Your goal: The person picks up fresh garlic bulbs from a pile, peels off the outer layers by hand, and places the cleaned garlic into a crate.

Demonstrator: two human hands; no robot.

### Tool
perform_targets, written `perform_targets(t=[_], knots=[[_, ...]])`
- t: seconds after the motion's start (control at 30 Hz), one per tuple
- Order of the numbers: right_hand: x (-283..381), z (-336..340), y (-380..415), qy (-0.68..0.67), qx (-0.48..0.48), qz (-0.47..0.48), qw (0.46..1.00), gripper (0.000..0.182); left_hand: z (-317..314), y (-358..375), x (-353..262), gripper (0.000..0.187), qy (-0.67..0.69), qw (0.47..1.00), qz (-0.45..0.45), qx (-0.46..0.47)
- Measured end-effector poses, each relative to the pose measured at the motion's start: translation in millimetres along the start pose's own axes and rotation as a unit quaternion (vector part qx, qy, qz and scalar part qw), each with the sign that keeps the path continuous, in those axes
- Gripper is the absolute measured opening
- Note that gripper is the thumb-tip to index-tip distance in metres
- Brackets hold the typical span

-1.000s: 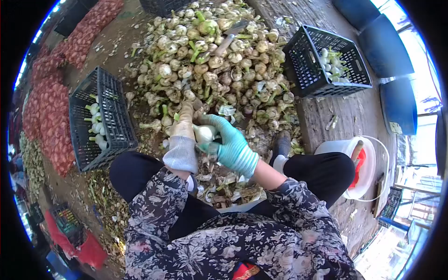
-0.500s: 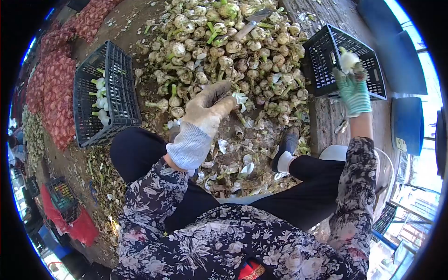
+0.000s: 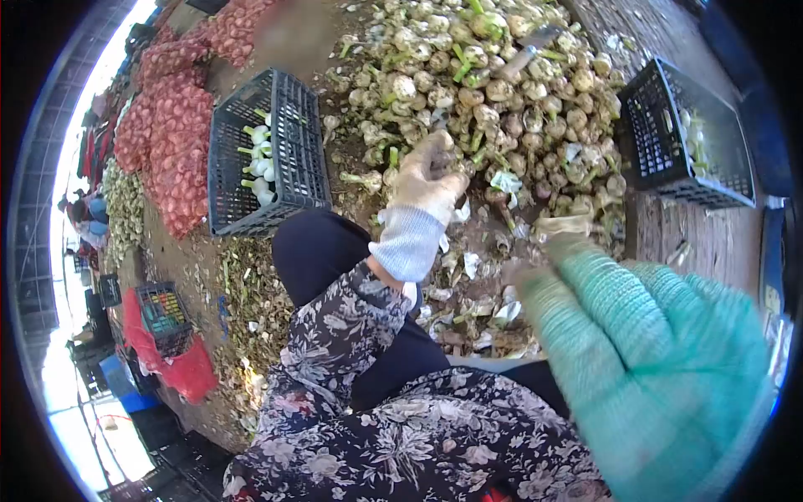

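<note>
My left hand [image 3: 422, 188], in a soiled white knit glove, is at the near edge of a heap of garlic bulbs [image 3: 502, 109]. Its fingers and thumb curve apart around a gap, and I make out nothing held. Close to the camera, my right hand [image 3: 652, 351] wears a green striped glove; its fingers stretch out, slightly blurred, with nothing in them. On the heap lies a knife [image 3: 517, 64] with a pale handle. The right black crate [image 3: 652, 125] contains trimmed garlic, partly hidden by its wall. White trimmed bulbs [image 3: 262, 163] with green stems lie in the left crate [image 3: 293, 142].
Red mesh sacks [image 3: 171, 138] of bulbs stand at far left, beside a loose pale pile [image 3: 124, 213]. Peels and scraps [image 3: 473, 309] cover the ground before me. A red net [image 3: 188, 372] lies near another crate [image 3: 163, 314] at lower left. Wooden boards [image 3: 703, 238] lie at right.
My right hand has left the right crate, let go of the white garlic bulb and come near the camera. The view has shifted; my left hand stays by the heap.
</note>
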State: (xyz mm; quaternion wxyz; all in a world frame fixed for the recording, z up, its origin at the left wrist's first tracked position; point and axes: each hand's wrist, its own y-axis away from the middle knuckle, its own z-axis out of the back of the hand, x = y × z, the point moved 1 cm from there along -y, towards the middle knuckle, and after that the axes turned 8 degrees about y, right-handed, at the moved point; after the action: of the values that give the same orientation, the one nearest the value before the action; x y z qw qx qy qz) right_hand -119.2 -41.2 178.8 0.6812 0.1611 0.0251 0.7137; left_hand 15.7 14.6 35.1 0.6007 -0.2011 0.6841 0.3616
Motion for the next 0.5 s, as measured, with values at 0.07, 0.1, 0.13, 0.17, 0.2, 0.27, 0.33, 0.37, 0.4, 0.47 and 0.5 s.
perform_targets(t=[0.07,0.1,0.13,0.17,0.2,0.27,0.33,0.37,0.4,0.47,0.5], knots=[[1.7,-13.0,-25.7,-0.025,0.018,0.017,0.999,0.056,7.7,4.8,15.0,0.057,-0.076,0.997,0.018,0.000],[5.6,-18.3,-35.8,-0.012,0.023,0.023,0.999,0.055,4.3,-9.9,19.1,0.057,-0.120,0.991,-0.052,-0.018],[8.8,-21.6,-37.9,-0.019,0.022,0.022,0.999,0.054,2.2,-7.4,1.2,0.058,-0.077,0.997,-0.002,0.023],[8.8,-25.6,-42.6,-0.026,0.029,0.028,0.999,0.052,2.7,3.3,-12.3,0.059,-0.032,0.995,0.090,0.018],[10.5,-25.2,-40.1,-0.034,0.034,0.026,0.999,0.051,6.3,0.9,1.1,0.059,-0.039,0.997,0.059,0.007],[18.1,-13.8,-16.0,-0.036,0.046,0.011,0.998,0.048,7.0,0.6,5.0,0.065,-0.061,0.997,0.039,0.015],[27.6,1.5,19.2,-0.048,0.058,-0.002,0.997,0.046,7.7,6.2,2.1,0.058,-0.026,0.997,0.066,0.016],[25.6,6.7,39.2,-0.048,0.058,-0.018,0.997,0.044,9.8,5.2,6.7,0.055,-0.012,0.998,0.062,0.024],[26.6,14.0,53.0,-0.049,0.071,-0.040,0.995,0.043,10.6,5.0,6.4,0.053,0.034,0.995,0.082,0.036],[18.4,15.4,74.0,-0.034,0.075,-0.107,0.991,0.041,10.1,2.2,10.9,0.049,0.063,0.992,0.090,0.060],[12.9,8.8,79.6,-0.017,0.072,-0.136,0.988,0.039,9.1,10.0,-0.5,0.046,0.054,0.991,0.073,0.097]])
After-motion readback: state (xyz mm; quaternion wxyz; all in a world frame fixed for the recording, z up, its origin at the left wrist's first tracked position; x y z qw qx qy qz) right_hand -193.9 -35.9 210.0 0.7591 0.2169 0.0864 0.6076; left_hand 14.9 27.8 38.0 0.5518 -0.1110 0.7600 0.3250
